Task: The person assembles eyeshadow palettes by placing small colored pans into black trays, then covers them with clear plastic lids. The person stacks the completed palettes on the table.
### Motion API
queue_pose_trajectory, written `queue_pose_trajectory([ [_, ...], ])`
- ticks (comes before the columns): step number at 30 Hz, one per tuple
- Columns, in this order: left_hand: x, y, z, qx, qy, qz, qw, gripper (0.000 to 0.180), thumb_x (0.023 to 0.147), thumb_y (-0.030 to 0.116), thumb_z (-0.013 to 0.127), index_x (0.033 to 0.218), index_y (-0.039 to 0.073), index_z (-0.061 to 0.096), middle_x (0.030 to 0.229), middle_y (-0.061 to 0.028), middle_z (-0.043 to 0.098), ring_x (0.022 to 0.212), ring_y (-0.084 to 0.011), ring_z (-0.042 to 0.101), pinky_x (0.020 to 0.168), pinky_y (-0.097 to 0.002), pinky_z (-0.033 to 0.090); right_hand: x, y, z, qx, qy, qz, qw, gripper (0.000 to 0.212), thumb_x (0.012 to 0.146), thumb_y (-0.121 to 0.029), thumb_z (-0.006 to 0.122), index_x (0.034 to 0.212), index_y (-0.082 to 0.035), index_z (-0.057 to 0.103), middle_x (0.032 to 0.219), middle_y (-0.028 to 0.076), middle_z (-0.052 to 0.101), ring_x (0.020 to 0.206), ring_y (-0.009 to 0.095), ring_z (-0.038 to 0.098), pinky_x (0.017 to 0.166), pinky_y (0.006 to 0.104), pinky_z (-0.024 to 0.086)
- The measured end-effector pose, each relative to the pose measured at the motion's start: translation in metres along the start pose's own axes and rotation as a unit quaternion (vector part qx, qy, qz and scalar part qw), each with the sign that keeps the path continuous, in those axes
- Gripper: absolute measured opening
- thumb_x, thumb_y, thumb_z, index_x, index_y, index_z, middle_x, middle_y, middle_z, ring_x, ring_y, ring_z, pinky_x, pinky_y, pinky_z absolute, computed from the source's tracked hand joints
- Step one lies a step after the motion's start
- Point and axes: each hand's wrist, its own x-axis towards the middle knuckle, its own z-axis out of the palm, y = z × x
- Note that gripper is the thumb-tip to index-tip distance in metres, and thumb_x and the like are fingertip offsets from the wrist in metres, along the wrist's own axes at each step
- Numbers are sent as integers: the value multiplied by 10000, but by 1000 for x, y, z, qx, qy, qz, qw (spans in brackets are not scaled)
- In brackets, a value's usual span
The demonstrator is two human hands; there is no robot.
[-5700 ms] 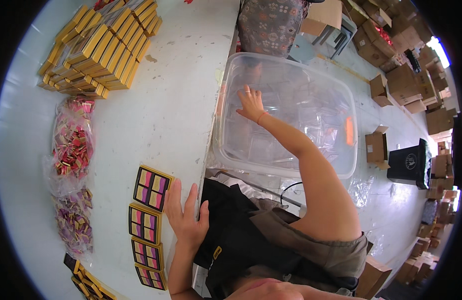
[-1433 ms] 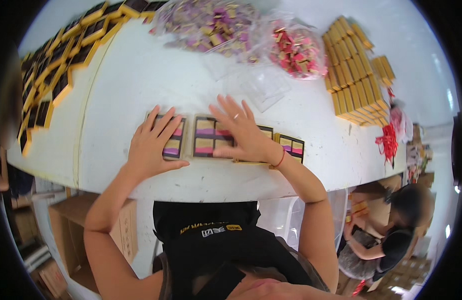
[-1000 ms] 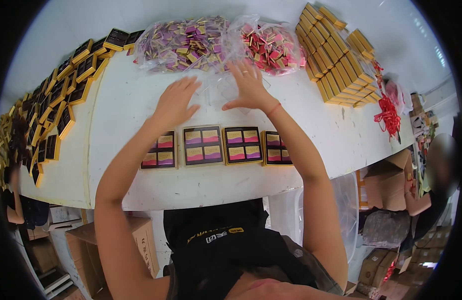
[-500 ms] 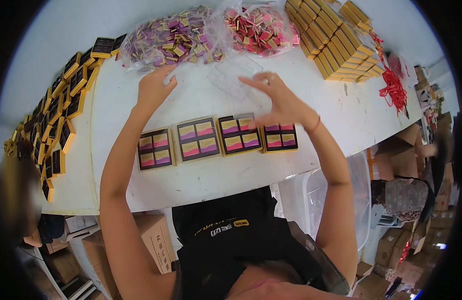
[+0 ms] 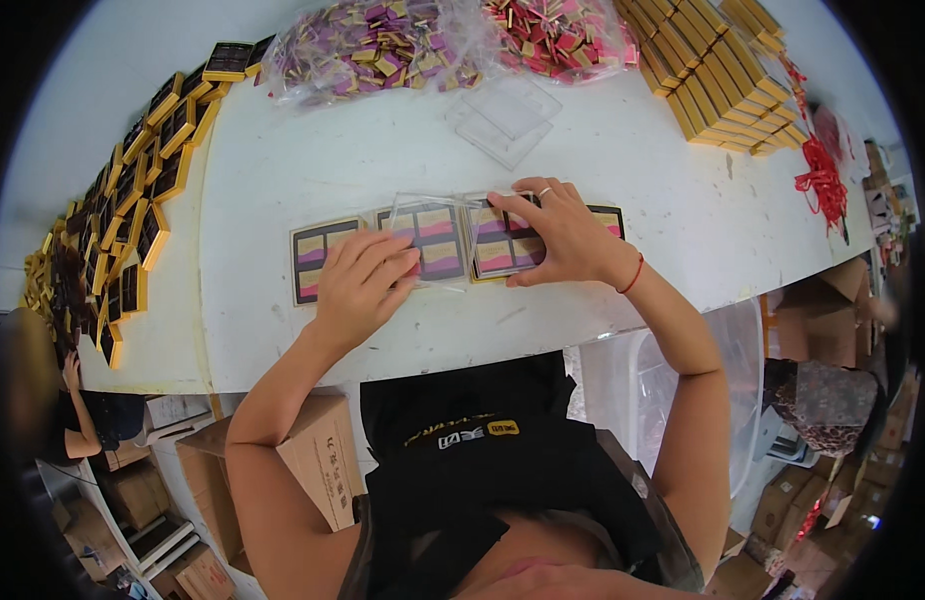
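Observation:
Shallow gold-edged boxes stand in a row on the white table, each holding small pink, purple and gold wrapped squares; the leftmost box has no hand on it. My left hand has its fingers curled at the left side of a clear plastic lid, which lies askew over the second box. With thumb and fingers spread across it, my right hand grips another clear lid over the third box. That hand and wrist hide most of the rightmost box.
Loose clear lids overlap farther back. Behind them sit bags of purple-and-gold pieces and red-pink pieces. Gold boxes are stacked at back right, beside red cords. Dark-lined open boxes pile up on the left.
Both hands have come nearer, down to the row of boxes. My left hand, empty before, now is at a clear lid over the second box. Clear lids now cover the middle boxes.

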Motion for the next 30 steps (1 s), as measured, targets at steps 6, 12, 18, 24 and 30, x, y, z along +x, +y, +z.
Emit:
queue_pose_trajectory([
  [6, 29, -15, -3, -168, -177, -131, 961, 785, 624, 216, 902, 1279, 74, 493, 1418, -142, 482, 1383, -381, 370, 1089, -485, 323, 1, -16, 6, -118, -11, -12, 993, 987, 639, -610, 806, 1447, -164, 456, 1331, 209, 491, 1249, 357, 446, 1079, 507, 309],
  [12, 42, -19, 1, -211, -158, -192, 945, 904, 584, 290, 914, 1326, 87, 440, 1430, -166, 448, 1345, -376, 390, 1104, -465, 291, -7, -14, 19, -155, 23, -10, 988, 1153, 644, -833, 631, 1534, -163, 330, 1522, 173, 360, 1443, 349, 285, 1199, 551, 100],
  [18, 64, -24, -2, -104, -233, -112, 960, 956, 572, 361, 916, 1346, 91, 425, 1390, -173, 447, 1328, -369, 372, 1083, -468, 321, -34, 0, -22, -46, -9, 45, 998, 1261, 577, -774, 745, 1552, -132, 269, 1570, 198, 292, 1473, 402, 219, 1192, 583, 79],
  [24, 105, -5, 26, -186, -93, -82, 975, 953, 574, 504, 890, 1319, 70, 484, 1323, -172, 486, 1269, -360, 415, 1080, -493, 311, -110, 55, -7, 253, 119, 172, 945, 1282, 632, -804, 696, 1579, -105, 187, 1602, 191, 233, 1477, 362, 238, 1192, 526, 170],
  [30, 159, 122, 124, -137, -206, 20, 969, 910, 628, 547, 843, 1334, 82, 504, 1372, -214, 444, 1301, -429, 373, 1094, -550, 272, -113, 33, 9, 520, 318, 194, 769, 839, 948, -452, 604, 1569, -67, 192, 1555, 196, 294, 1412, 297, 357, 1134, 433, 334],
])
